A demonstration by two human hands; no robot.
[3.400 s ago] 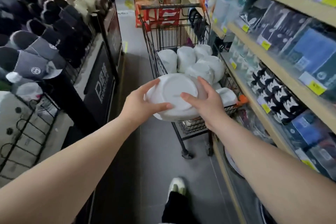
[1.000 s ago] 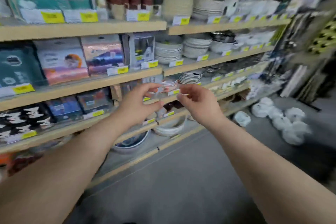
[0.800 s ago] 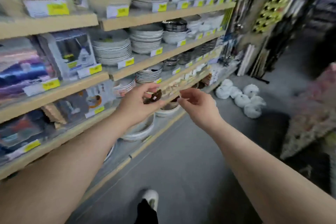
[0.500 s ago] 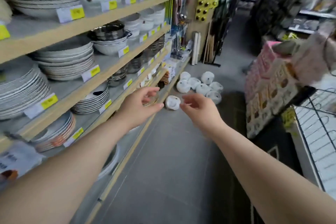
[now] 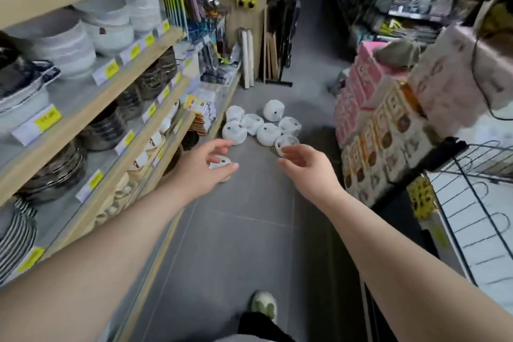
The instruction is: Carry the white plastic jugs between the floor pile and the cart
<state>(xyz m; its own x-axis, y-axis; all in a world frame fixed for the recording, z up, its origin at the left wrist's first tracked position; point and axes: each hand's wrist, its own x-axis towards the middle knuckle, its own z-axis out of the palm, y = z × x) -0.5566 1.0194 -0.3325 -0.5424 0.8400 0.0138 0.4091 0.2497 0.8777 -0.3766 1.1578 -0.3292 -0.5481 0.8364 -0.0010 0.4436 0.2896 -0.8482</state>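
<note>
Wrapped bowls [image 5: 259, 125] lie in a loose cluster on the grey floor [image 5: 244, 236] at the foot of the shelves [image 5: 91, 97], well ahead of me, with one more wrapped bowl [image 5: 220, 162] apart from the rest and nearer. A few seconds ago I held a white bowl over the cart with both hands; now I hold nothing, the view has swung round past the shelves of plates and down the aisle, and the cluster has come closer. My left hand [image 5: 204, 169] is stretched forward with relaxed, slightly curled fingers, lined up over the nearer bowl, though I cannot tell whether it touches it. My right hand [image 5: 306, 166] hangs loose and empty, short of the cluster. I judge that one bowl is delivered and I am going back for the next. Pink boxes [image 5: 366, 86] stand at my right.
</note>
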